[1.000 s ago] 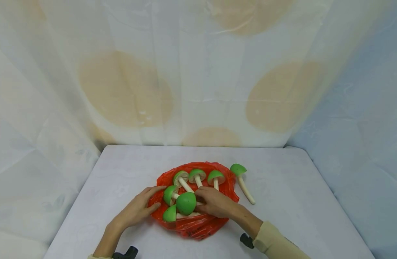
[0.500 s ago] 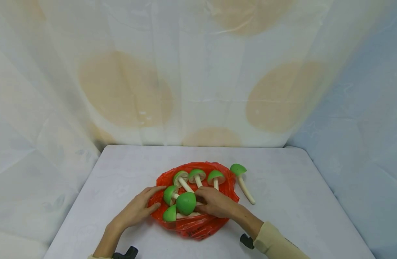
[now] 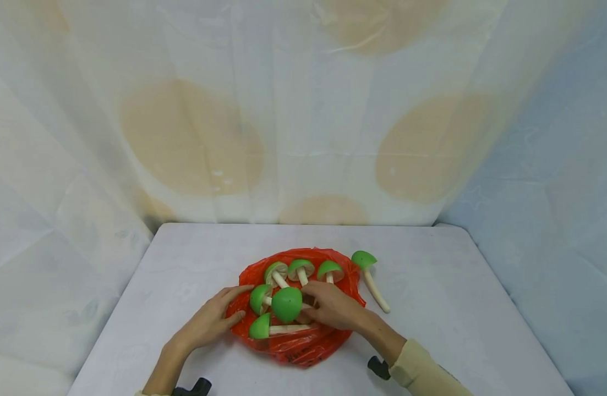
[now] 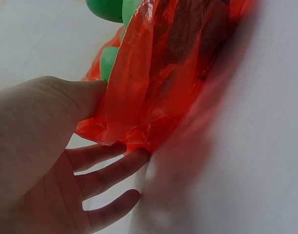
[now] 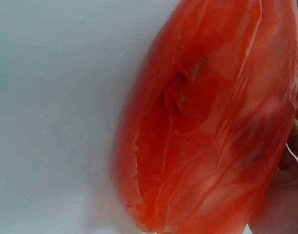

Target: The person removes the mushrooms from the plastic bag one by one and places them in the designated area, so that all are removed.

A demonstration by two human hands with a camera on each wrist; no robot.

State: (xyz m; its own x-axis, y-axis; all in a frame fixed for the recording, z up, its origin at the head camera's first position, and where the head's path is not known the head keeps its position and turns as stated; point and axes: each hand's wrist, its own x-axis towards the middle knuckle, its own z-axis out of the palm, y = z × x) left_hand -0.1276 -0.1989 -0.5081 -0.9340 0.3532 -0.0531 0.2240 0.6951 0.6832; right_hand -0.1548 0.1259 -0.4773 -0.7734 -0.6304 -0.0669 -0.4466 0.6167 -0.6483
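Observation:
A crumpled red plastic bag (image 3: 303, 344) lies on the white table (image 3: 457, 308) with several green-capped toy mushrooms on it. My right hand (image 3: 328, 309) grips the pale stem of the largest-capped mushroom (image 3: 286, 304), held a little above the bag. My left hand (image 3: 219, 316) rests with straight fingers on the bag's left edge, beside two mushrooms (image 3: 259, 297) (image 3: 260, 328). In the left wrist view, the bag's edge (image 4: 139, 97) lies between the thumb and the fingers (image 4: 109, 170). The right wrist view is filled by the bag (image 5: 212, 126).
One long-stemmed mushroom (image 3: 365, 259) lies on the table just right of the bag. Three more (image 3: 301, 268) sit along the bag's far side. White cloth with tan circles (image 3: 194, 137) hangs behind the table and pale cloth (image 3: 556, 220) hangs to its right.
My right hand has raised the large-capped mushroom slightly and shifted it away from me, uncovering the stem of the mushroom below it. The left hand has stayed put.

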